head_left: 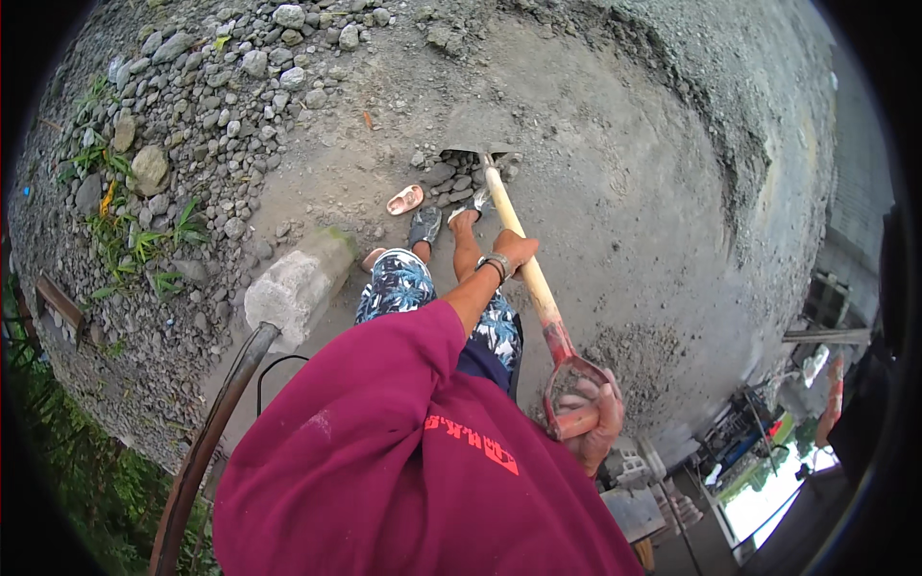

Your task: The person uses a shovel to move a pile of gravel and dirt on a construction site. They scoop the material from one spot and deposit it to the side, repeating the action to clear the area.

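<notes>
A shovel with a pale wooden shaft and a red D-shaped grip slants across the middle. My left hand, with a band on its wrist, is closed round the shaft about halfway along. At the near end, my right hand wraps the crossbar of the red grip. The shovel's grey blade is down at the ground beyond my feet, against a small heap of dark stones. Part of the blade blends into the grey dirt, so its load is hard to make out.
Close to my feet lies a loose pink sandal. A concrete block stands to the left, beside a curved rusty bar. Rocks and gravel spread at far left; a gravel bank rises at far right. Machinery sits at lower right.
</notes>
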